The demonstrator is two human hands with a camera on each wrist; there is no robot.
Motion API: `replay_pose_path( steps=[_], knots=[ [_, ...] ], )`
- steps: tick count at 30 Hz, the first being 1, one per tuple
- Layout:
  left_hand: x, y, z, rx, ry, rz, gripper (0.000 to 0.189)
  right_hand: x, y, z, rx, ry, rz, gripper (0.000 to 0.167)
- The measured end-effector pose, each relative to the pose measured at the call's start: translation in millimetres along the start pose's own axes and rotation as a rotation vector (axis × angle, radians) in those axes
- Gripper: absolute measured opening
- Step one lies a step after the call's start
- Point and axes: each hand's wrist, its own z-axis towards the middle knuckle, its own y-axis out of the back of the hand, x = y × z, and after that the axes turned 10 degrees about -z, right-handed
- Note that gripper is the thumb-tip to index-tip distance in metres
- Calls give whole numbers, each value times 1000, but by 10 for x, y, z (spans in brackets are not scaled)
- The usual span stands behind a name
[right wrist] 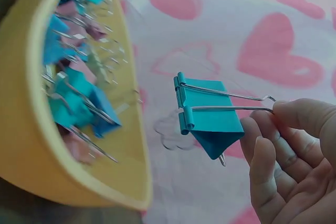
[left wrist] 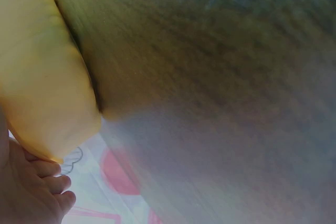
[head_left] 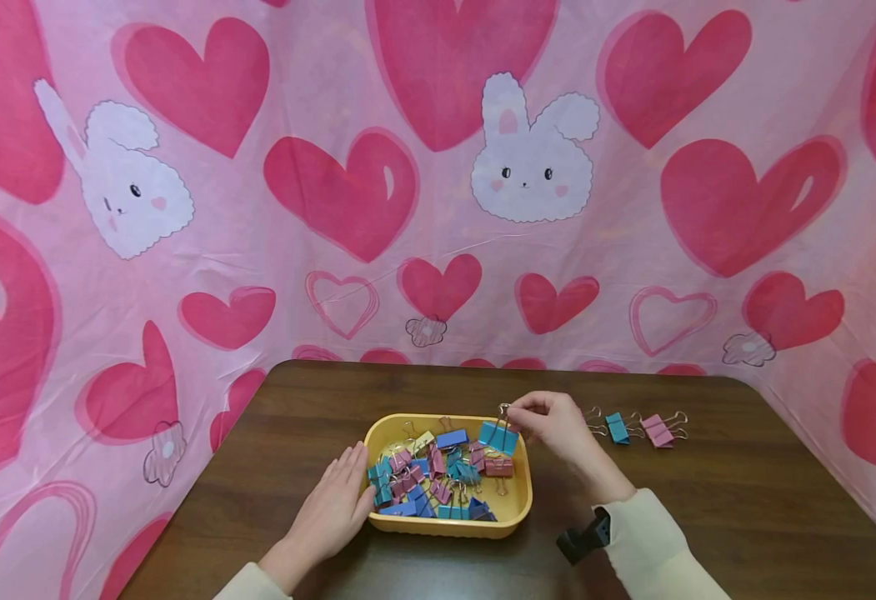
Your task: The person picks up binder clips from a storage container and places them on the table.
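My right hand (head_left: pixel 558 423) pinches a teal binder clip (head_left: pixel 498 437) by a wire handle, thumb against the fingers, over the right end of a yellow tub (head_left: pixel 525 492). In the right wrist view the held binder clip (right wrist: pixel 210 108) has its wire handles reaching toward the fingertips. The tub holds a jumble of binder clips in teal, blue, pink and yellow. Along the tub's left rim my left hand (head_left: pixel 332 504) rests with straight fingers; in the left wrist view those fingers (left wrist: pixel 52 184) lie at the tub's side (left wrist: pixel 47 77).
To the right of the tub on the dark wooden table (head_left: pixel 257 467), a teal binder clip (head_left: pixel 618 428) and a pink binder clip (head_left: pixel 658 431) lie in a row, with another partly hidden behind the right hand. A pink heart-patterned cloth (head_left: pixel 438 225) hangs behind the table.
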Motion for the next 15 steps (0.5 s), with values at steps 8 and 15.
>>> replay_pose_path(
  steps=[8, 15],
  knots=[
    [-14, 8, 0, 18, 21, -3, 59, -52, 386, 48, -89, -14, 188, 33],
    [-26, 23, 3, 25, 32, -6, 59, -144, 727, 35, -180, -19, 295, 17]
  ],
)
